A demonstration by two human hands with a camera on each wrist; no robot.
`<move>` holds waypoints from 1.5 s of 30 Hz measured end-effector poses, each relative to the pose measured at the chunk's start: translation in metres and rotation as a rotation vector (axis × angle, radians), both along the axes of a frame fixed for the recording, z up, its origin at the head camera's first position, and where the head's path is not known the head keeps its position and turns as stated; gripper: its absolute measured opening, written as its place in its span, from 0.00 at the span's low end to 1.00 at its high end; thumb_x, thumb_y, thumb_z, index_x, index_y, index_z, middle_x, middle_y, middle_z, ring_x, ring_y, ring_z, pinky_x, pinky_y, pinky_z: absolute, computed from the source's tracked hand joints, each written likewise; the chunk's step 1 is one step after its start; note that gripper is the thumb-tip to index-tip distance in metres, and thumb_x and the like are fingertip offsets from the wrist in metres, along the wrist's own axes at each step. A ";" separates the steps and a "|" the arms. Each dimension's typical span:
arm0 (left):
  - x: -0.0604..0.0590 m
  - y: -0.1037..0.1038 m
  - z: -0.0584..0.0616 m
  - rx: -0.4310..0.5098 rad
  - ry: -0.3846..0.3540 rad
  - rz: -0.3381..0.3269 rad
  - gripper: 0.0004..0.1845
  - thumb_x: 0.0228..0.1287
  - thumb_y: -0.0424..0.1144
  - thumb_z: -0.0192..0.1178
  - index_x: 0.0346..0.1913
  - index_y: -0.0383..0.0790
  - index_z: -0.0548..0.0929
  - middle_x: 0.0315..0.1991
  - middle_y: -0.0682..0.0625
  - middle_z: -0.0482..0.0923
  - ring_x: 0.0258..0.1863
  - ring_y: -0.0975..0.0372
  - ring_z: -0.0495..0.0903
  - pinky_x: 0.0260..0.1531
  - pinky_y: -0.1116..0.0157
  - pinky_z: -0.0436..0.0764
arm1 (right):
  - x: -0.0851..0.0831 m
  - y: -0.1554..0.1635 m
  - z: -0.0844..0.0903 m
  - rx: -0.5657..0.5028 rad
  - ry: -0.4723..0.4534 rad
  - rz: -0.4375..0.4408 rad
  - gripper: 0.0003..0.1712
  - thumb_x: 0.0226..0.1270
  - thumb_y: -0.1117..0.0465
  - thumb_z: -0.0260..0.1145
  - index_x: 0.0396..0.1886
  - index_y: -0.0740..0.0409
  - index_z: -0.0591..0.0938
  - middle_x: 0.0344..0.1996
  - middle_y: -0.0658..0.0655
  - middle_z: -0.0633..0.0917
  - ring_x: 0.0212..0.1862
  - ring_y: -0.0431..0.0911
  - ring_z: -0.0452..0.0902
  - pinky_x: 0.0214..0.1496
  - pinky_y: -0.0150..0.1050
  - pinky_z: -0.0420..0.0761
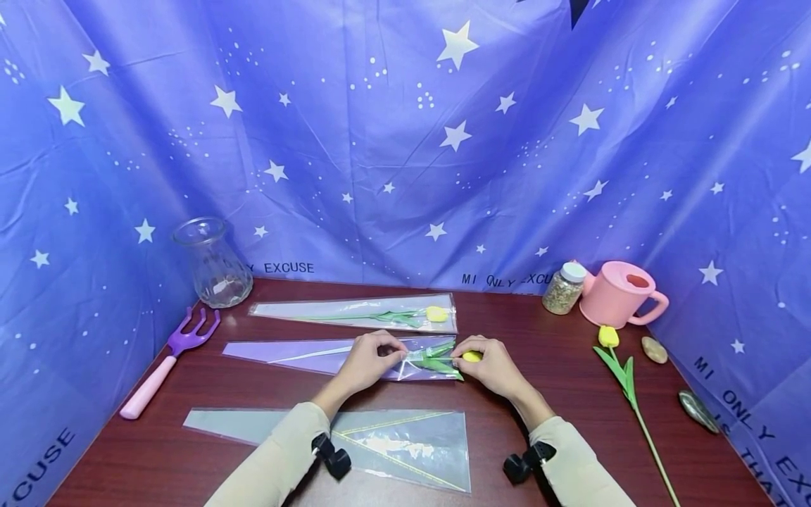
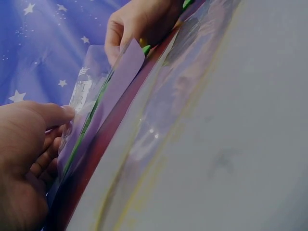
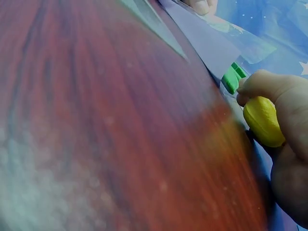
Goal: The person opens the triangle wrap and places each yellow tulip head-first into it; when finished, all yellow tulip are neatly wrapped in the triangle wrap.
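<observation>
This looks like a small staged craft or recording corner, not a lived-in room. A blue-violet cloth backdrop [image 1: 405,141] printed with white stars and scraps of lettering hangs on 3 sides and closes off a dark red wooden table [image 1: 557,436]. What lies on the table points to flower wrapping and gardening play: a clear glass vase [image 1: 212,262], a purple and pink toy garden fork [image 1: 166,362], a pink watering can [image 1: 621,292], a small jar [image 1: 563,288] of granules, an artificial yellow tulip [image 1: 624,380], 2 smooth stones [image 1: 655,349] and several clear cone-shaped flower sleeves [image 1: 393,443]. Black camera mounts sit strapped on both wrists.
</observation>
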State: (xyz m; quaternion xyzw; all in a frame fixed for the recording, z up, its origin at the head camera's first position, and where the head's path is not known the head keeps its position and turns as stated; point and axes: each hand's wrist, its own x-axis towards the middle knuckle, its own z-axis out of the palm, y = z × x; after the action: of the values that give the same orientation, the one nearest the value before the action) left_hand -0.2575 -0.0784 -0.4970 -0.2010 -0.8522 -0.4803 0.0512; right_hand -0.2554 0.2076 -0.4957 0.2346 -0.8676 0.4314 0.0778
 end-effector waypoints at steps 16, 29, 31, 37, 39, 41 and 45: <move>0.000 0.000 -0.004 -0.010 -0.005 0.003 0.02 0.64 0.40 0.72 0.38 0.48 0.92 0.34 0.60 0.85 0.32 0.69 0.78 0.36 0.72 0.78 | 0.012 0.042 0.007 -0.023 -0.103 0.010 0.20 0.60 0.63 0.79 0.52 0.58 0.87 0.45 0.57 0.89 0.44 0.49 0.84 0.47 0.37 0.84; 0.001 -0.002 -0.001 -0.010 -0.003 0.007 0.02 0.64 0.40 0.72 0.38 0.48 0.92 0.34 0.59 0.85 0.32 0.68 0.78 0.36 0.72 0.78 | 0.014 0.042 0.001 -0.048 -0.086 -0.043 0.13 0.58 0.65 0.79 0.43 0.53 0.89 0.30 0.52 0.87 0.31 0.35 0.78 0.33 0.30 0.79; 0.001 -0.001 -0.001 -0.009 -0.005 0.005 0.02 0.64 0.40 0.72 0.38 0.49 0.92 0.35 0.59 0.86 0.32 0.69 0.78 0.36 0.72 0.77 | 0.015 0.038 0.001 -0.079 -0.078 -0.051 0.12 0.58 0.66 0.79 0.42 0.55 0.89 0.31 0.53 0.89 0.31 0.35 0.79 0.35 0.30 0.80; 0.002 -0.001 0.001 0.007 -0.006 0.005 0.02 0.64 0.40 0.72 0.38 0.49 0.92 0.35 0.58 0.86 0.30 0.69 0.77 0.33 0.72 0.77 | 0.013 0.021 0.005 -0.117 -0.087 -0.065 0.11 0.59 0.64 0.79 0.42 0.52 0.90 0.35 0.54 0.92 0.35 0.35 0.83 0.40 0.30 0.84; 0.002 0.000 0.002 0.008 -0.003 0.002 0.02 0.64 0.41 0.72 0.38 0.49 0.92 0.35 0.58 0.86 0.30 0.69 0.77 0.33 0.72 0.77 | 0.013 0.015 0.005 -0.115 -0.093 -0.071 0.10 0.59 0.64 0.79 0.41 0.51 0.91 0.35 0.53 0.92 0.35 0.34 0.84 0.40 0.30 0.84; 0.002 0.000 0.002 0.009 -0.003 0.000 0.02 0.64 0.41 0.72 0.38 0.49 0.92 0.35 0.57 0.86 0.30 0.69 0.77 0.33 0.72 0.77 | 0.012 0.010 0.005 -0.117 -0.095 -0.071 0.11 0.58 0.65 0.79 0.40 0.51 0.91 0.35 0.53 0.92 0.35 0.34 0.85 0.40 0.30 0.84; 0.002 0.000 0.002 0.007 -0.004 -0.004 0.03 0.65 0.42 0.71 0.38 0.48 0.92 0.36 0.58 0.86 0.30 0.69 0.77 0.33 0.72 0.78 | 0.009 -0.001 0.001 -0.121 -0.100 -0.041 0.11 0.57 0.65 0.80 0.40 0.51 0.92 0.34 0.54 0.92 0.34 0.34 0.85 0.39 0.31 0.85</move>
State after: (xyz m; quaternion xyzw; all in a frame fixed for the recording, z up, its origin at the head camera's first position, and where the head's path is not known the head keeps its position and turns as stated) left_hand -0.2551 -0.0785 -0.4953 -0.2015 -0.8502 -0.4838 0.0494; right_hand -0.2465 0.2070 -0.4947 0.1897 -0.8474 0.4926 0.0574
